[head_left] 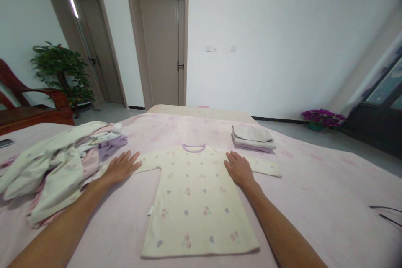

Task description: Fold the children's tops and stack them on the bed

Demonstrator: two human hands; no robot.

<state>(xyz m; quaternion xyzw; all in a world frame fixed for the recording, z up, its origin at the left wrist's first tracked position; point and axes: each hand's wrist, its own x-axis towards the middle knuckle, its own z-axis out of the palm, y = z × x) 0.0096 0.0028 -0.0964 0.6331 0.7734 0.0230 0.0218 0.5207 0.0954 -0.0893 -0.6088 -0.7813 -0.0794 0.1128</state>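
Note:
A cream long-sleeved child's shirt (194, 201) lies spread flat on the pink bedsheet (307, 201), its purple-trimmed neckline pointing away from me. Cherries and small grey hearts are printed over it. My left hand (122, 168) rests palm down on the sleeve at the left, fingers stretched out. On the other side, my right hand (240, 169) lies flat over the shoulder and upper sleeve, fingers extended, holding nothing. The left cuff is partly hidden beneath my left hand and wrist.
A loose heap of clothes (65, 163) lies left of my left arm. Folded clothes (253, 138) are stacked beyond my right hand. A phone (6, 143) sits at the far left, and dark thin cords or glasses arms (389, 215) show at the right edge.

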